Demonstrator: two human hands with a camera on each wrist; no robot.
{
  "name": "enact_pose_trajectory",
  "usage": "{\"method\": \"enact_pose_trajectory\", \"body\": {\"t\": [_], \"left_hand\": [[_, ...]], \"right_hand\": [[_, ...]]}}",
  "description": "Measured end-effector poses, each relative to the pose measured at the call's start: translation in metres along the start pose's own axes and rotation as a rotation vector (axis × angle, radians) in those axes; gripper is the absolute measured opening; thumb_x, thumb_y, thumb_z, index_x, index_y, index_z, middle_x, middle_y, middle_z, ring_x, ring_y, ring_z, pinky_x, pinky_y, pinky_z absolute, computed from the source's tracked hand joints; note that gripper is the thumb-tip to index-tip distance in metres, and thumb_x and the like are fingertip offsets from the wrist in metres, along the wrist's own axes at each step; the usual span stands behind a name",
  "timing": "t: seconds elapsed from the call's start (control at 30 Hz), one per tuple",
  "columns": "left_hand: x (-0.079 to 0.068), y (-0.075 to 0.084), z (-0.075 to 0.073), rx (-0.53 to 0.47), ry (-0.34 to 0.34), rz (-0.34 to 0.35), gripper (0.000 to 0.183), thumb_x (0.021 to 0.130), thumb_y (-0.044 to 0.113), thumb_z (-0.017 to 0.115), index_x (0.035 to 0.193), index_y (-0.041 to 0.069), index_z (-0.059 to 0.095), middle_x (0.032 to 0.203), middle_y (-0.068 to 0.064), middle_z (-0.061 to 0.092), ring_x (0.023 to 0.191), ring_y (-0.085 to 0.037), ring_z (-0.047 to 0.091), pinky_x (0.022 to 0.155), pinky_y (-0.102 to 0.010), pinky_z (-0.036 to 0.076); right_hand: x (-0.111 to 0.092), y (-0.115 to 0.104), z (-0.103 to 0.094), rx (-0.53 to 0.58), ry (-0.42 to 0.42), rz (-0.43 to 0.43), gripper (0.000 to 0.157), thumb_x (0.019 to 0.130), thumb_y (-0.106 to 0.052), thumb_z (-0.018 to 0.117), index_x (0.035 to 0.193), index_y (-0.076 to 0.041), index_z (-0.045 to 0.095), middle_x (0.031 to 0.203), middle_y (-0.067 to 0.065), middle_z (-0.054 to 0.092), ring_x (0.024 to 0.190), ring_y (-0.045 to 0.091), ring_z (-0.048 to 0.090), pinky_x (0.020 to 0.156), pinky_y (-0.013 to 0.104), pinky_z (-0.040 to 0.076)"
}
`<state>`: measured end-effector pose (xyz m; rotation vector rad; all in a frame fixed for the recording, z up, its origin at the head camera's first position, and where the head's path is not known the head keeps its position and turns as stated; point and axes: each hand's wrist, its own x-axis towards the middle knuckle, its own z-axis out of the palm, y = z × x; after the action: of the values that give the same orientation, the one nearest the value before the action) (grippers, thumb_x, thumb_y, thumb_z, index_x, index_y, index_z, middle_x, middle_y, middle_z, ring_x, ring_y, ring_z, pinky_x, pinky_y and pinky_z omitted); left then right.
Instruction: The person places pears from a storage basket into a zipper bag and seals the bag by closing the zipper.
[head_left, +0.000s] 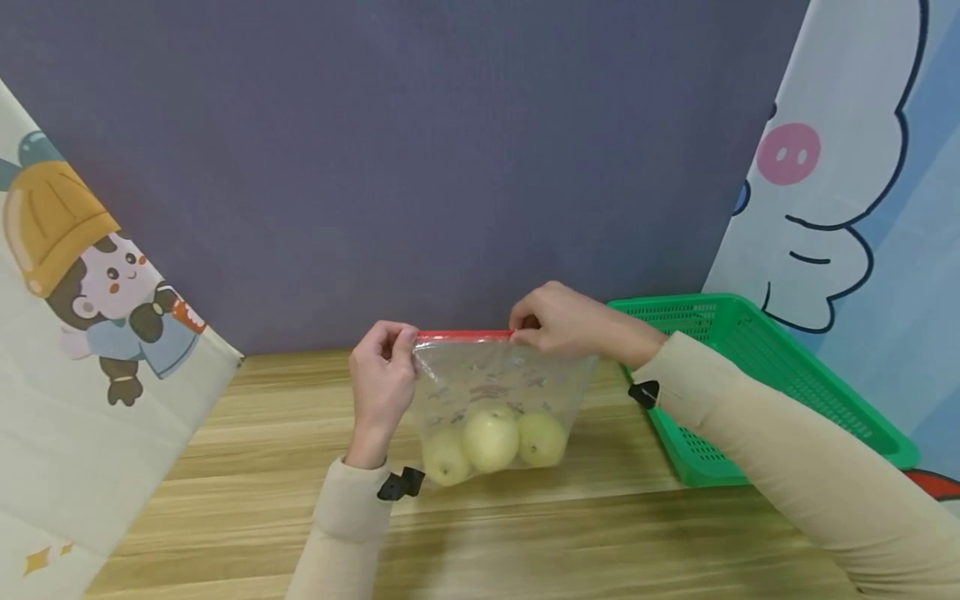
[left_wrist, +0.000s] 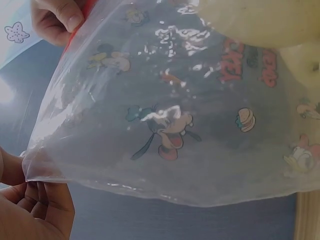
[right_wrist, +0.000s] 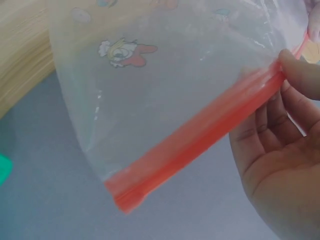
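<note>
A clear zip bag [head_left: 491,379] with a red zip strip and printed cartoon figures hangs upright over the table, its strip at the top. Three round, pale yellow-green fruits [head_left: 491,437] lie in its bottom; they look like pears or apples. My left hand [head_left: 378,371] pinches the strip's left corner between thumb and fingers. Further along, my right hand [head_left: 558,321] pinches the red strip [right_wrist: 200,135] between thumb and index finger. In the right wrist view the strip's right end sticks out past that pinch. The bag's printed side [left_wrist: 170,125] fills the left wrist view.
A green perforated plastic basket [head_left: 795,375] stands on the right, partly behind my right forearm. Below is a wood-grain tabletop [head_left: 277,467]. A dark grey panel [head_left: 420,167] rises behind it, with cartoon-printed sheets at the left and right sides.
</note>
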<state>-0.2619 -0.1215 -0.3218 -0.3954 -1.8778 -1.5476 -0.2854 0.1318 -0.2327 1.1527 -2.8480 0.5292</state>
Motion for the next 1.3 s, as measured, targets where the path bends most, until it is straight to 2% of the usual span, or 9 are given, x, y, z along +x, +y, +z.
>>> {"method": "enact_pose_trajectory", "body": {"t": [0.23,0.5,0.8,1.3], "left_hand": [[0.002,-0.003,-0.001,-0.001,0.019,-0.004,0.012,0.099,0.004,0.066,0.091,-0.006,0.067,0.067,-0.015,0.059,0.052,-0.011,0.055,0.045,-0.019,0.046],[0.002,-0.004,-0.004,0.020,0.009,-0.053,0.015,0.100,0.008,0.065,0.095,-0.005,0.068,0.071,-0.015,0.060,0.055,-0.014,0.055,0.045,-0.020,0.045],[0.002,-0.005,-0.005,0.026,0.014,-0.067,0.014,0.101,0.009,0.064,0.094,-0.003,0.068,0.071,-0.015,0.060,0.054,-0.014,0.054,0.045,-0.020,0.046],[0.002,-0.006,-0.008,0.042,0.020,-0.077,0.014,0.101,0.009,0.064,0.095,-0.003,0.068,0.073,-0.014,0.060,0.056,-0.015,0.054,0.045,-0.020,0.046]], "right_hand": [[-0.005,0.005,0.000,0.000,0.008,0.015,0.011,0.099,-0.014,0.067,0.093,-0.011,0.076,0.075,-0.002,0.066,0.059,0.012,0.052,0.056,0.030,0.047],[-0.006,0.008,0.000,-0.004,0.016,0.020,0.011,0.100,-0.013,0.067,0.094,-0.010,0.075,0.076,-0.002,0.065,0.061,0.013,0.053,0.057,0.031,0.047],[-0.009,0.013,0.001,0.000,0.033,0.001,0.009,0.099,-0.010,0.067,0.094,-0.009,0.075,0.075,-0.001,0.064,0.061,0.013,0.051,0.057,0.031,0.046],[-0.015,0.018,0.002,-0.013,0.053,0.035,0.008,0.099,-0.011,0.068,0.097,-0.009,0.075,0.079,-0.001,0.065,0.064,0.013,0.052,0.060,0.032,0.047]]}}
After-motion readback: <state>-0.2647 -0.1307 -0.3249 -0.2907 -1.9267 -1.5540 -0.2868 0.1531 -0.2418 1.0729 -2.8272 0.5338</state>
